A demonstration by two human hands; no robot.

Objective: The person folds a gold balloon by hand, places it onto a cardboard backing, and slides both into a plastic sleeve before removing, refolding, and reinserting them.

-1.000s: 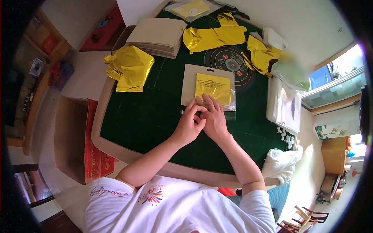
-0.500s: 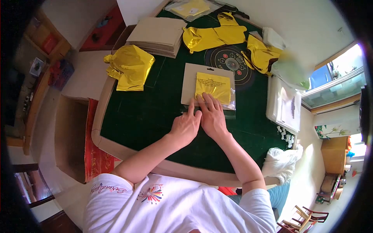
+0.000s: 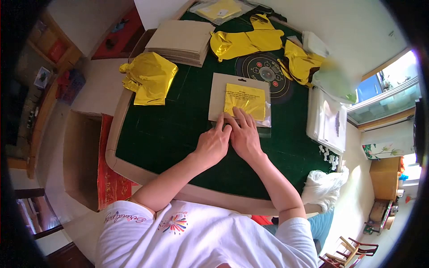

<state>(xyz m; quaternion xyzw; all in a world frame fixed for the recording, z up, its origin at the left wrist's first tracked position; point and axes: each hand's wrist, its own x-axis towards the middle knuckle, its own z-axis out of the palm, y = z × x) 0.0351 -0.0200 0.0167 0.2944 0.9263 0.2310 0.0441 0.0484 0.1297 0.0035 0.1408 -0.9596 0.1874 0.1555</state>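
Note:
A clear plastic bag point(image 3: 267, 123) lies flat before me on the green table. It holds a brown cardboard card point(image 3: 217, 96) with a hanging slot and a folded yellow foil balloon point(image 3: 245, 99) with small black print. My right hand point(image 3: 245, 137) rests palm down across the bag's near edge, its fingers stretched onto the yellow foil. Close beside it, my left hand point(image 3: 212, 145) lays a straight index finger on the bag's lower edge, thumb apart from it and against the right hand. Its other fingers are curled and partly hidden.
Yellow foil balloons point(image 3: 152, 78) lie left and at the back point(image 3: 246, 42). A stack of cardboard sheets point(image 3: 181, 42) stands behind. Clear bags point(image 3: 328, 120) are piled right, above small white pieces point(image 3: 330, 157) and white crumpled plastic point(image 3: 324, 187). An open carton point(image 3: 85, 156) stands left.
The right hand's fingers have drawn slightly closer together over the foil's lower edge. The left hand has shifted very little; the bag stays in place.

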